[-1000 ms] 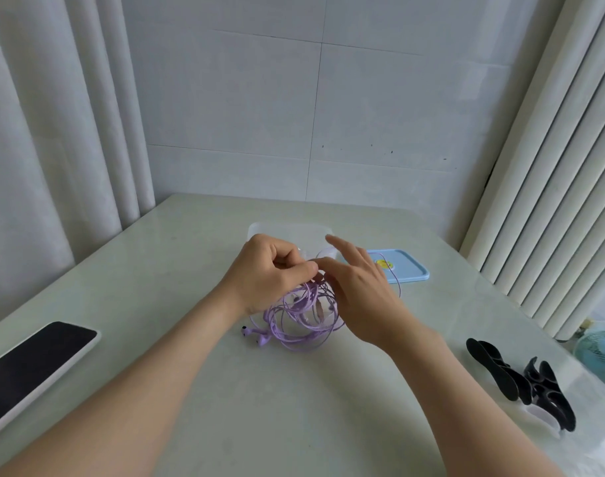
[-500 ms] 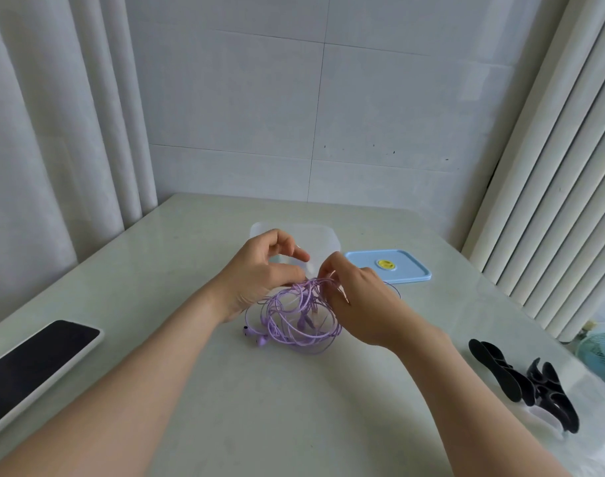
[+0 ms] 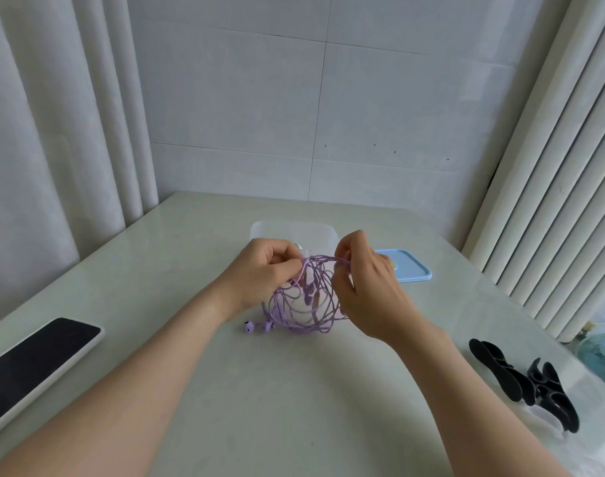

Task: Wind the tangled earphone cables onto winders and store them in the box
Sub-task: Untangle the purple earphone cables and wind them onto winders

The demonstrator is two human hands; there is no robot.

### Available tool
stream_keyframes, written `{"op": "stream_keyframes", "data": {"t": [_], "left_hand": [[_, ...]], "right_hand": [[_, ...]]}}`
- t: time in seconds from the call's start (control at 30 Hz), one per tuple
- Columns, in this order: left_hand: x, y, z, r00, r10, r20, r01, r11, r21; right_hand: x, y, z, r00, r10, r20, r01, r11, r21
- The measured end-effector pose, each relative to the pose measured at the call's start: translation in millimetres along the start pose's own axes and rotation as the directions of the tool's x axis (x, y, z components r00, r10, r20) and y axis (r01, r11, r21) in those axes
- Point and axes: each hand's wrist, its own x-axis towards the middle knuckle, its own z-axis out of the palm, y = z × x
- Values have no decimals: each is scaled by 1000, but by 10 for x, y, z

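A tangle of purple earphone cable (image 3: 303, 301) hangs in loops between both hands above the table's middle. My left hand (image 3: 259, 273) pinches strands at the tangle's upper left. My right hand (image 3: 370, 287) pinches strands at its upper right, a little apart from the left. Two purple earbuds (image 3: 256, 327) lie on the table below the left hand. Behind the hands stands a clear plastic box (image 3: 290, 230), partly hidden. Its blue lid (image 3: 409, 268) lies flat to the right. Black winders (image 3: 525, 382) lie at the table's right edge.
A dark phone in a white case (image 3: 32, 359) lies near the left table edge. A small teal fan (image 3: 600, 352) shows beyond the right edge. Curtains hang on both sides and a tiled wall closes the back.
The tangle has been lifted off the table, with only the earbuds still resting there. My hands have moved apart, stretching the loops between them.
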Motion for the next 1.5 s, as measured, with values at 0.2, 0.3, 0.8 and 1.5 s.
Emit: {"op": "stream_keyframes", "data": {"t": [0.2,0.3,0.8,1.5], "left_hand": [[68,-47,20,960,209,-187,-154,949,275],[54,-17,31,947,267,-179,-189,913,362],[43,-47,34,984,164,-75,-138,953,268],[12,54,-15,991,-65,-118,85,980,181]], "right_hand": [[13,-25,-33,993,100,-57,-99,995,23],[43,10,20,985,104,-138,-114,991,-68],[40,-20,11,988,-19,-155,16,1000,-18],[35,-36,46,995,44,-84,-47,998,-31]]}}
